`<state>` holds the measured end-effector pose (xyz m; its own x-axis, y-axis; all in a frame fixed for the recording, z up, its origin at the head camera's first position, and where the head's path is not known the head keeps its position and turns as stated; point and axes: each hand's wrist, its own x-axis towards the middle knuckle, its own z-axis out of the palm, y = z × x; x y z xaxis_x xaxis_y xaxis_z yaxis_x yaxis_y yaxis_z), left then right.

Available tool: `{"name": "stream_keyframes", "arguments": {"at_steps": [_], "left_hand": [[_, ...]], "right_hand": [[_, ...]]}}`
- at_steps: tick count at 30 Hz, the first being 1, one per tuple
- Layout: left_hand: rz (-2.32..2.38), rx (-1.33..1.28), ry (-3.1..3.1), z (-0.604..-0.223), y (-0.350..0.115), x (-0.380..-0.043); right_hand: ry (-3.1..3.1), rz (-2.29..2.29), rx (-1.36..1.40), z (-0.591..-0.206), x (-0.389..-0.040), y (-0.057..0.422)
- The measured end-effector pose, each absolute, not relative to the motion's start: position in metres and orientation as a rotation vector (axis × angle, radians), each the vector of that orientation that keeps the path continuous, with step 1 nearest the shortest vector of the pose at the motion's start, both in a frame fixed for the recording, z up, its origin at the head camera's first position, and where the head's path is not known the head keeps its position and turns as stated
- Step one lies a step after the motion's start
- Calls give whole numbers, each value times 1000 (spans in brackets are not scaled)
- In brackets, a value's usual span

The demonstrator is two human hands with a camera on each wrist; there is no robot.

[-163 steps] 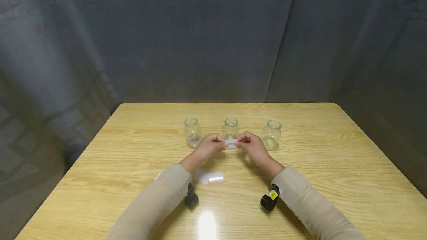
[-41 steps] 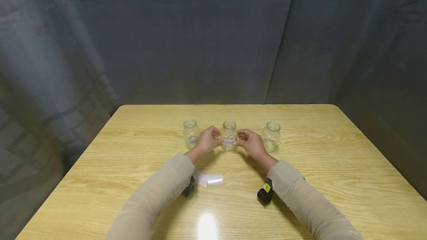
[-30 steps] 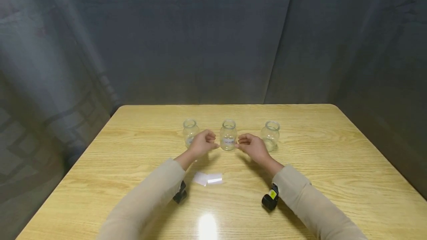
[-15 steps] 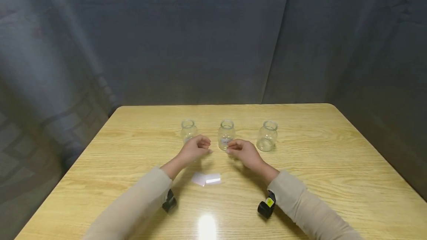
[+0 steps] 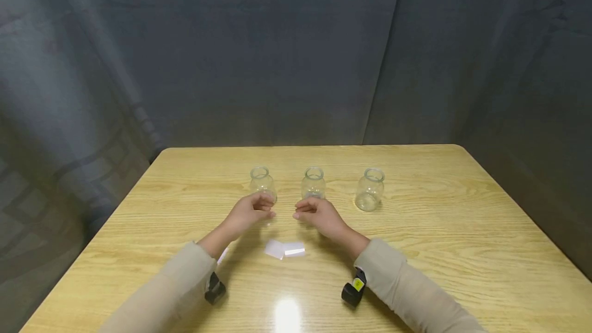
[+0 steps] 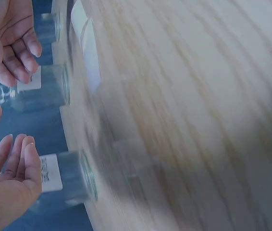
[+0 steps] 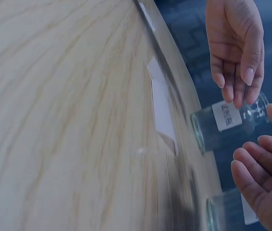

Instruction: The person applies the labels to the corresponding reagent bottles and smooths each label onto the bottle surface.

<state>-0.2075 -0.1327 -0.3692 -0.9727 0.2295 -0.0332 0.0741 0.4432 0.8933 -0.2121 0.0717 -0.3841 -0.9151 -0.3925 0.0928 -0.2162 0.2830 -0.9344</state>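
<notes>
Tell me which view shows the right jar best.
The head view: there the right jar stands whole and uncovered. The left wrist view catches only part of it, beside the right hand. The right wrist view does not show it.

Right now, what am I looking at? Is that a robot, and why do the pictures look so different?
No robot, just a person's two bare hands: the left hand and the right hand. The wide picture comes from a camera on the person's head. The sideways ones come from small black cameras, one on each wrist. On the wooden table, three glass jars stand in a row; the left jar and middle jar wear white labels. Nearer the person lie white slips. Both hands are empty.
</notes>
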Motion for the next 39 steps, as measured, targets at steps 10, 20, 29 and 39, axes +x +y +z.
{"name": "stream_keyframes", "arguments": {"at_steps": [10, 20, 29, 39], "left_hand": [[1529, 215, 2576, -369, -159, -196], [1434, 164, 2602, -372, -189, -181], [1419, 147, 2573, -374, -210, -166], [1385, 91, 2578, -381, -228, -148]], "right_hand": [[2329, -1641, -654, -387, -210, 53], [2309, -1514, -658, -390, -204, 36], [2293, -1441, -746, -387, -203, 19], [2280, -1389, -787, -388, -200, -4]]}}
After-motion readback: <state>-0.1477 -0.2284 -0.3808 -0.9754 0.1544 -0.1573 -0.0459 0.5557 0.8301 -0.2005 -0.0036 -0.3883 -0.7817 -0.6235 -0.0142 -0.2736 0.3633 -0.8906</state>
